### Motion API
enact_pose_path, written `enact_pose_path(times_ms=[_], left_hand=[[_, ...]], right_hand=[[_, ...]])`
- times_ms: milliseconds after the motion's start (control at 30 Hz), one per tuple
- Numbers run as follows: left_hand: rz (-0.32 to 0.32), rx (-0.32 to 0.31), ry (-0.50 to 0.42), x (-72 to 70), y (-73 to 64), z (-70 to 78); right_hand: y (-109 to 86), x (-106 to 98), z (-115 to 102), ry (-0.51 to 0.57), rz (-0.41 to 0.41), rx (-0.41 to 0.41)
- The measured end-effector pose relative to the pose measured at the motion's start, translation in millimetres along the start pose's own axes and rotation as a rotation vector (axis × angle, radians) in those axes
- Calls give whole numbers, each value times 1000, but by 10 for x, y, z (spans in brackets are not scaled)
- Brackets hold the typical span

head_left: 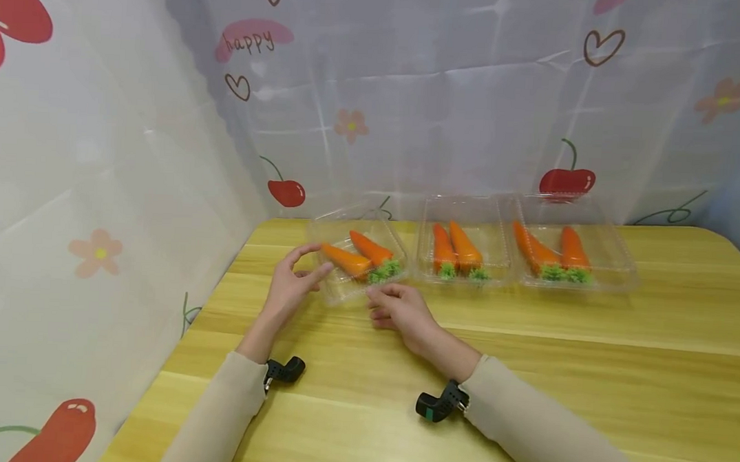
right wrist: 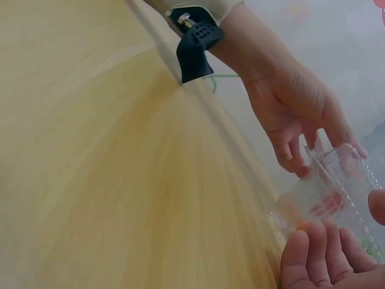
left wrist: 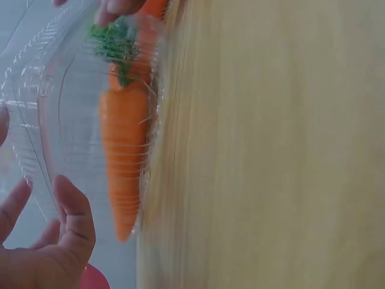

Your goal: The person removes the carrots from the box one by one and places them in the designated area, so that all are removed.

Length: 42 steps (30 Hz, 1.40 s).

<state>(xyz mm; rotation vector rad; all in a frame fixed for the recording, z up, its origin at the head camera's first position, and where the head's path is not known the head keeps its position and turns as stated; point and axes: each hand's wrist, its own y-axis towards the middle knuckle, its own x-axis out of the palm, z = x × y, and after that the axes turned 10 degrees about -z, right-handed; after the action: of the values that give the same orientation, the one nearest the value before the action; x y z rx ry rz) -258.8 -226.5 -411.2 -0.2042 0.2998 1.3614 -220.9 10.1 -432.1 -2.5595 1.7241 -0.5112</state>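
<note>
A clear plastic clamshell box [head_left: 341,293] stands at the left of the row, turned at an angle. Inside lie two orange carrots [head_left: 346,260] with green tops [head_left: 385,270]. My left hand [head_left: 290,279] holds the box's left side between thumb and fingers. At the front right corner my right hand [head_left: 403,314] grips the box, thumb above and fingers curled below. The left wrist view shows a carrot [left wrist: 124,144] through the ribbed wall, beside the left hand [left wrist: 60,241]. Whether the lid is fastened I cannot tell.
Two more clear boxes stand to the right, a middle one [head_left: 495,274] and a right one [head_left: 616,269], each with two carrots and a raised lid. A printed cloth [head_left: 437,124] hangs behind the wooden table [head_left: 362,410]. Another cloth [head_left: 131,172] hangs on the left.
</note>
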Motion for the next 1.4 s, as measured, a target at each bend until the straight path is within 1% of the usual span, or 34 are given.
enact_pose_path(times_ms=[133,233,367,467,533,600,700,767,900,1067,1200,1333,1400], left_hand=[[42,3,49,44,-79,13],[87,-3,72,81,-137,20],[159,-27,116,135,-187,43],[199,-43,152,162,-200,63],[204,-47,126,166,-206,74],[204,-49,72,152,-202,75],[220,-64,-29,101,-183,67],[240,-84,-68,50,-168,49],[269,-123,-85,-74,-160,-13],[283,-152,-73,-239,-218,-102],[266,-150,-86,-366,-275,-153],[231,-158,-108,-476,-336,-173],[199,-167,-95,-526,-383,-177]], right_hand=[[40,71,11,30,-18,10],[59,130,17,36,-33,17],[80,190,31,31,-39,24],[89,207,43,16,-32,28],[91,199,44,9,-29,33],[90,175,42,5,-31,38],[79,124,24,-6,-54,37],[72,82,15,-11,-79,31],[34,10,-6,-17,-136,29],[-22,-52,-17,-22,-207,53],[-52,-108,-24,-51,-272,41],[-76,-158,-39,-61,-326,33],[-94,-183,-44,-65,-350,35]])
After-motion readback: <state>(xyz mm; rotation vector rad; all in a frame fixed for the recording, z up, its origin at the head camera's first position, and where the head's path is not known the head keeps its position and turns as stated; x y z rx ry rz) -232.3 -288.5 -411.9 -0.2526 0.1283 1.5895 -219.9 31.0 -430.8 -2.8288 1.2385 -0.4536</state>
